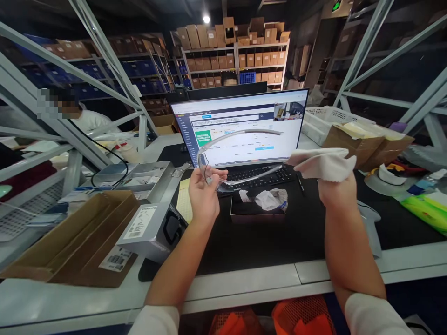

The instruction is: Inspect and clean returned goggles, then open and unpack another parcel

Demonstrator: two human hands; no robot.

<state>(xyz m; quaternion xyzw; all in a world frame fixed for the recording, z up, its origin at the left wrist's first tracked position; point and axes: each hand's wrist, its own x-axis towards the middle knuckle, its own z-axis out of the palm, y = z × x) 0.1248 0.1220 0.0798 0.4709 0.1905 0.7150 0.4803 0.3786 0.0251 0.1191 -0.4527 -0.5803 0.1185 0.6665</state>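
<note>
My left hand (205, 200) pinches a pair of clear-framed glasses (223, 139) near one lens, in front of the monitor. Their two grey temples stretch out to the right, and the fingers hide part of the frame. Over on the right, my right hand (337, 191) grips a white cloth (328, 163) that drapes over its fingers, apart from the glasses. Between the hands, on the black mat, lies a small open box (258, 217) with crumpled white wrapping (270, 200) in it.
A lit monitor (244, 116) stands behind a black keyboard (260, 176). On the left are a grey printed box (152, 232) and an open brown carton (70, 251). A white basket (314, 128) and cartons (366, 144) sit at right. A person (92, 118) is beyond the left frame.
</note>
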